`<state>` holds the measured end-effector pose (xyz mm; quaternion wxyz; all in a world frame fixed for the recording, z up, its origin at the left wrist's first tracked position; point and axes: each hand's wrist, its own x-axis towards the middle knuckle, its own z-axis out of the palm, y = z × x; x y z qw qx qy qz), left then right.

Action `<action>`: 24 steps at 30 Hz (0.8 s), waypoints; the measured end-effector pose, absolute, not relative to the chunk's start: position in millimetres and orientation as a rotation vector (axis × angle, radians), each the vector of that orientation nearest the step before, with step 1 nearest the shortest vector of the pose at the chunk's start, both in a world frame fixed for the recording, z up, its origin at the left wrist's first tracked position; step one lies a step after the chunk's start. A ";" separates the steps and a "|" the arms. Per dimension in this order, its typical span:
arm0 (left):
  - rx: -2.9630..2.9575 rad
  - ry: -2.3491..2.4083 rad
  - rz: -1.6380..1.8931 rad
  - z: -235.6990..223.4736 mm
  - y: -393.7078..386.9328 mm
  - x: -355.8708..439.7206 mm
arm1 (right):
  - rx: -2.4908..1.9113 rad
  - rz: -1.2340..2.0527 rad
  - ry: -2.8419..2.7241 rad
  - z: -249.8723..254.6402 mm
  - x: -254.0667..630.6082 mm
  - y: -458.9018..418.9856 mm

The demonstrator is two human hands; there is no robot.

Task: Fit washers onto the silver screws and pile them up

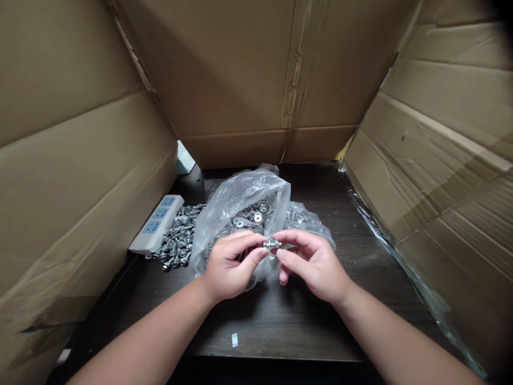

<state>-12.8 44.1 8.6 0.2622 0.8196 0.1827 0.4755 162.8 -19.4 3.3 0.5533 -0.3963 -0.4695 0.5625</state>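
Observation:
Between my two hands is a small metal bolt (272, 244) with a washer and nut on it, lying roughly sideways. My left hand (236, 262) pinches its left end with thumb and forefinger. At the other end, the thumb and forefinger of my right hand (312, 262) close in around the nut; the other fingers curl below. Just behind the hands, a clear plastic bag (240, 190) gapes toward me, with loose washers (258, 217) and other small metal parts inside. My left hand covers part of the bag.
Left of the bag lies a pile of bolts (178, 238) beside a white power strip (160, 222). Another plastic bag of metal parts (304, 216) lies on the right. Cardboard walls (240, 80) enclose the dark table (304, 331) on three sides. A small paper scrap (234, 340) is near the front edge.

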 end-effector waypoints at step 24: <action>2.274 0.465 1.291 7.8 44.0 -13.4 | -1.023 1.514 -1.000 1.8 162.3 -15.5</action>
